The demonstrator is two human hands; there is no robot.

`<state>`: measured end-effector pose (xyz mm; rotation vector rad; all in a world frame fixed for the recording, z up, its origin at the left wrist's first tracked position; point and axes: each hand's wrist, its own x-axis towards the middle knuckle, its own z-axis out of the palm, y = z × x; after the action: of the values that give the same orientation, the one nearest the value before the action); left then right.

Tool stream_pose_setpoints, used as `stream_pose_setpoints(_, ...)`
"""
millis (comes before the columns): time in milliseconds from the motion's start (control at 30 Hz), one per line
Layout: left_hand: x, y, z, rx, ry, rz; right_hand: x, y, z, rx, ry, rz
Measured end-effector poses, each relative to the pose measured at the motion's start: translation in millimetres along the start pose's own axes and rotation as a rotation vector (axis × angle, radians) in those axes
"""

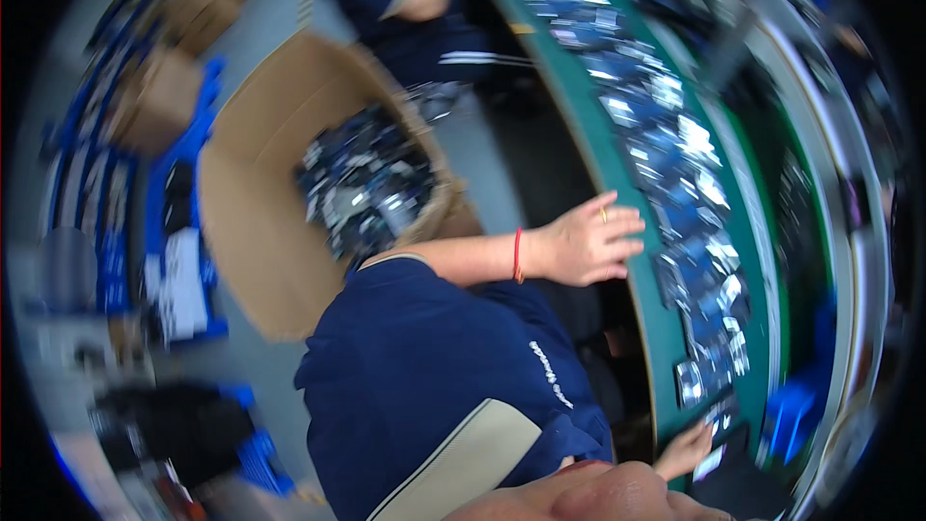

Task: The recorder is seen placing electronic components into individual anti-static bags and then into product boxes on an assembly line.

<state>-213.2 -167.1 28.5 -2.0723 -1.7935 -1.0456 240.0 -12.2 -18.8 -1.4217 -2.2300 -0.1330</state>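
My left hand (pixel 590 241), with a red cord at the wrist and a ring, reaches over the edge of the green worktable (pixel 598 125). Its fingers are stretched out and nothing is in them. A long row of dark packets in shiny clear wrapping (pixel 675 169) lies just beyond the fingertips. Lower in the view, my right hand (pixel 683 452) is closed on the edge of a dark flat packet (pixel 712 415) at the row's near end. Motion blur and glare hide what is inside the packets.
To the left stands a large open cardboard box (pixel 246 183), partly filled with similar shiny packets (pixel 371 183). Another person (pixel 395 10) in dark blue is at the far side of the table. Blue racks with cartons (pixel 154 101) line the left; a blue bin (pixel 793 415) is at right.
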Motion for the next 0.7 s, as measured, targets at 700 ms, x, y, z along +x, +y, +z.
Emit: stream_pose_setpoints(700,-587,-170,28,-0.269,-0.36,-2.181,64,65,-44,0.302,-0.513,1.241)
